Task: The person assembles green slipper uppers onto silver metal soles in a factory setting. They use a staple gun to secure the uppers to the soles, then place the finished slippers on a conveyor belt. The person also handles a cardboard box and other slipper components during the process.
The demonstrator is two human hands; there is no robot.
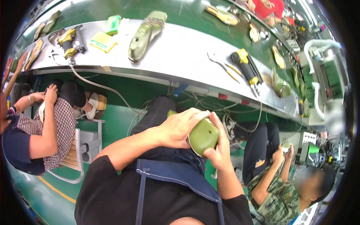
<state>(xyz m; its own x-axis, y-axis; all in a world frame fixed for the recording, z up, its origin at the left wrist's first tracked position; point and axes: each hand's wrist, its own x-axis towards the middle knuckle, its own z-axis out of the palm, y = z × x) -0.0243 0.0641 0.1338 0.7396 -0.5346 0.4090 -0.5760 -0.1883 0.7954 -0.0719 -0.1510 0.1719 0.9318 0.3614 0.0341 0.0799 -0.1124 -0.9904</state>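
Observation:
Over my lap, both hands are closed round an olive-green shoe last (204,137) with a small dark hole and a pale strip along its lower edge. My left hand (182,128) wraps its left side, fingers bent over the top. My right hand (220,148) grips the right side, with the thumb low on the surface. The rest of the last is mostly hidden by my left hand. On the bench (180,47) in front lies another olive-green shoe last (139,43) with cord round its far part.
Yellow-and-black air staplers (247,67) with hoses lie on the bench, near pincers (228,69). Yellow (103,42) and green boxes (113,24) sit at left. A green conveyor (183,11) carries shoe parts behind. Seated co-workers (56,127) are on both sides; hoses hang below the bench.

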